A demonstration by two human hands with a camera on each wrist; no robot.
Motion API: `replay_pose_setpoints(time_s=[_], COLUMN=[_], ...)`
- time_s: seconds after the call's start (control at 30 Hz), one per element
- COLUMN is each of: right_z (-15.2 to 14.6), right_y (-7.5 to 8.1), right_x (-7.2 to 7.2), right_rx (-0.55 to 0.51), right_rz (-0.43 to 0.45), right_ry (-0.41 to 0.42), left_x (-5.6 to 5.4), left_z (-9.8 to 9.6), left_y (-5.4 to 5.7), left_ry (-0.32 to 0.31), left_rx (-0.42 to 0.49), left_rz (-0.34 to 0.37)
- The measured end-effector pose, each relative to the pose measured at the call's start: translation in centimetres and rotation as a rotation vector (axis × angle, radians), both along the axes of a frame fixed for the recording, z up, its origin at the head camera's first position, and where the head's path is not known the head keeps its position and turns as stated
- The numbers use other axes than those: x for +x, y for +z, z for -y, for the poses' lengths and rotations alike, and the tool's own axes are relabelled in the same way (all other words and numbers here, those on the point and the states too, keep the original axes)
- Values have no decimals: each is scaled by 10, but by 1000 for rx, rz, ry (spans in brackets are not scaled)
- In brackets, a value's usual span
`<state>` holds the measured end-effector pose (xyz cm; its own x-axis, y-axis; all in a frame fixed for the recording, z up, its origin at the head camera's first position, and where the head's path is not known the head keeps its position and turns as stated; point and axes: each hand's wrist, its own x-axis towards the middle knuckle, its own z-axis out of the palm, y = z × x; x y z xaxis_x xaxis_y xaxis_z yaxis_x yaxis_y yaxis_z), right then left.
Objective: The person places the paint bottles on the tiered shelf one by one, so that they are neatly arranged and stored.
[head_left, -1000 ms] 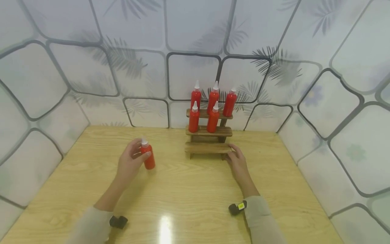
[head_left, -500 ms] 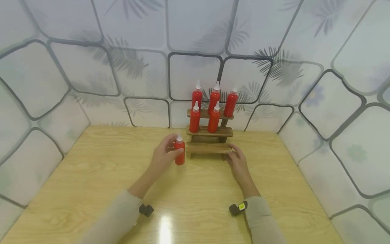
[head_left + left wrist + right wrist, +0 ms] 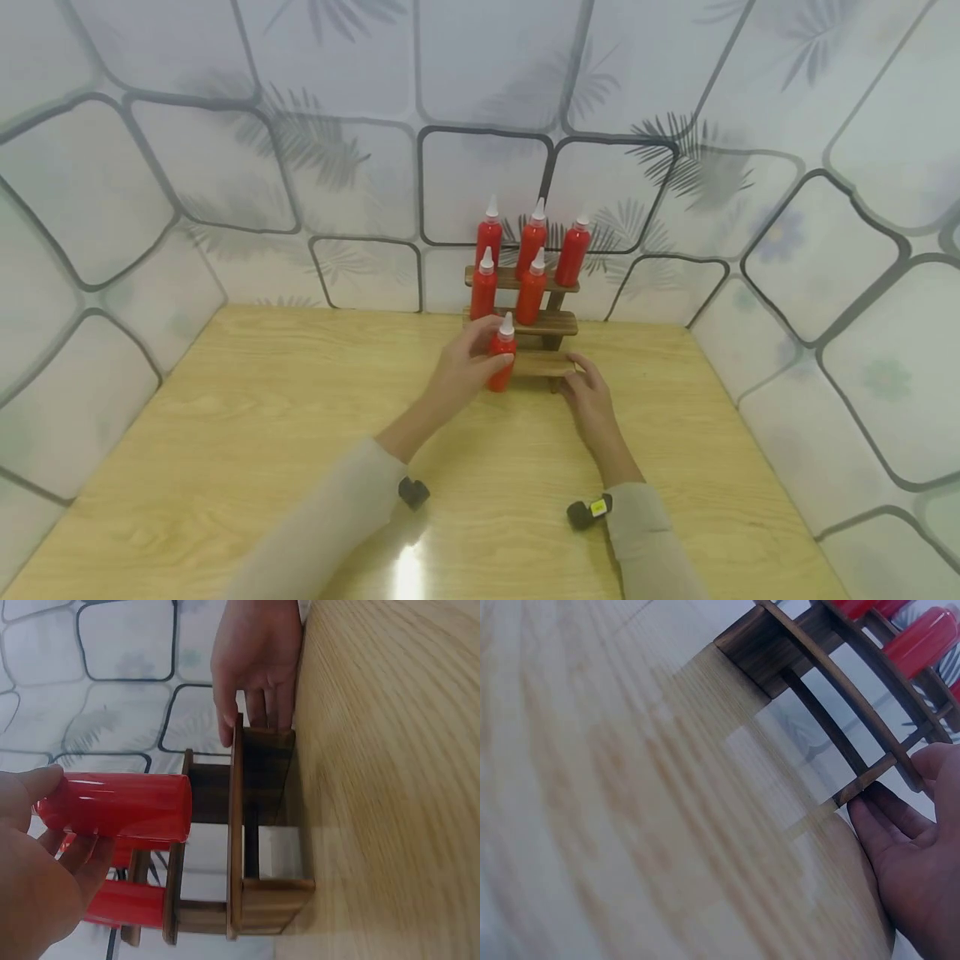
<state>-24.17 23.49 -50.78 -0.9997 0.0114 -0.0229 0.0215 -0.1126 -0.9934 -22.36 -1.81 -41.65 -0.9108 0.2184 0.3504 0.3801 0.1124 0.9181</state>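
My left hand (image 3: 459, 367) holds a red squeeze bottle (image 3: 499, 377) with a white pointed cap, upright. Thumb and fingers grip its upper part, and in the head view it overlaps the left end of the lowest tier of a brown wooden tiered shelf (image 3: 543, 363). In the left wrist view the bottle (image 3: 124, 806) is raised above that lowest board (image 3: 237, 825), its base apart from it. My right hand (image 3: 590, 404) grips the right end of the lowest tier; the right wrist view shows its fingers (image 3: 877, 829) against the side leg and the thumb at the board.
Two red bottles (image 3: 531, 298) stand on the middle tier and three (image 3: 573, 257) on the top tier. The shelf stands on a light wood table (image 3: 300, 433) near the patterned back wall (image 3: 360, 183). Another patterned wall (image 3: 847, 333) rises on the right.
My left hand has carried the red squeeze bottle rightward from the left part of the table to the lowest tier. The right hand has kept its grip at the shelf's end.
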Motion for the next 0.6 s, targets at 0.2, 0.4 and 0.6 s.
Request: replay_pose_setpoints(time_s=[0.2, 0.4, 0.6], right_z=[0, 1, 0], right_y=[-2, -2, -2], right_x=[-4, -4, -3], right_rx=[-7, -10, -5], right_rz=[-7, -21, -21], right_ry=[-25, -41, -50], left_x=[-9, -23, -36], left_z=[-26, -55, -80], left_y=[12, 23, 28], left_ry=[-23, -42, -17], left_rx=[-57, -67, -51], left_rz=[-8, 8, -26])
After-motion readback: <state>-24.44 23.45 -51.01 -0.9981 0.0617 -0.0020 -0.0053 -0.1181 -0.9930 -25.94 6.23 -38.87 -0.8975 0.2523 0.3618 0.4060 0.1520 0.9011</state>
